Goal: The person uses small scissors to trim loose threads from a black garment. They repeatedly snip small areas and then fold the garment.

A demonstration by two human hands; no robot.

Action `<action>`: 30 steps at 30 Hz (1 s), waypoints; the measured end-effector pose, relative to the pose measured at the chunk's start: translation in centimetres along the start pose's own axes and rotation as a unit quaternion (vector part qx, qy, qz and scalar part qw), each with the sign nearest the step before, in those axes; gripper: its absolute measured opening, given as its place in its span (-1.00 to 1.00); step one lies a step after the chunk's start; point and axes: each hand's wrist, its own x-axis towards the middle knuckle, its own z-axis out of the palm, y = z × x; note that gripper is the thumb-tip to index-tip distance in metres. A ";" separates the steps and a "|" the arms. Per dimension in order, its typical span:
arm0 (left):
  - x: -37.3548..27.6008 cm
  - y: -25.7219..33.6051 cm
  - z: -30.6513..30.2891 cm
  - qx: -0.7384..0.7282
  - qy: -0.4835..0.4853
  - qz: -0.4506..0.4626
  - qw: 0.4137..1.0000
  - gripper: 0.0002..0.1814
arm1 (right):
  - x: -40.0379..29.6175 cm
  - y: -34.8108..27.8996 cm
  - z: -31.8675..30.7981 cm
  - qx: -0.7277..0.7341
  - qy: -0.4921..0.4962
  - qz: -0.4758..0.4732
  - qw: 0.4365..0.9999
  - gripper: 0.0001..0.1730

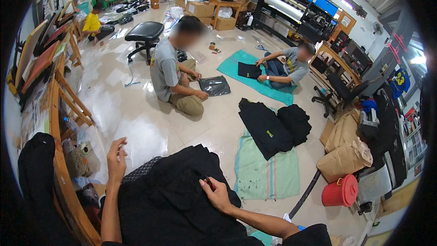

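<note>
Black fabric (pixel 164 191), likely a garment, lies spread in front of me over my lap. My right hand (pixel 218 194) is over it, closed around a small red-and-black tool (pixel 210 182) that looks like thread snips; its tip is partly hidden. To the left, my left hand (pixel 116 160) is raised beside the fabric with its fingers bent and apart, and I see nothing in it. Under the fabric's far left edge, a dark textured surface (pixel 141 169) shows. Beyond it, a black garment with a small yellow mark (pixel 266 130) rests partly on a pale green woven sack (pixel 266 181).
Two people sit on the floor ahead, one by a bagged black item (pixel 215 85), one folding black cloth (pixel 249 70) on a teal sheet (pixel 235 59). A wooden frame (pixel 58 143) runs along my left. A red lidded bucket (pixel 339 191) and brown paper sacks (pixel 344 159) stand right.
</note>
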 end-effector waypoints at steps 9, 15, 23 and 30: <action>-5.3 -11.0 -1.7 0.111 -0.271 -0.231 0.928 -0.54 | -0.3 0.9 -0.1 -0.005 0.025 -0.015 1.000 -0.59; -5.5 -12.4 -1.5 0.128 -0.255 -0.203 0.937 -0.56 | -0.2 1.4 0.4 0.056 0.006 -0.014 0.998 -0.67; -6.2 -12.1 -1.5 0.138 -0.289 -0.189 0.928 -0.55 | 4.8 -4.1 -12.0 0.010 0.216 -0.140 0.966 -0.41; -6.3 -12.4 -1.6 0.138 -0.267 -0.190 0.935 -0.51 | 5.4 -28.7 -27.9 -0.203 0.436 -0.427 0.766 -0.17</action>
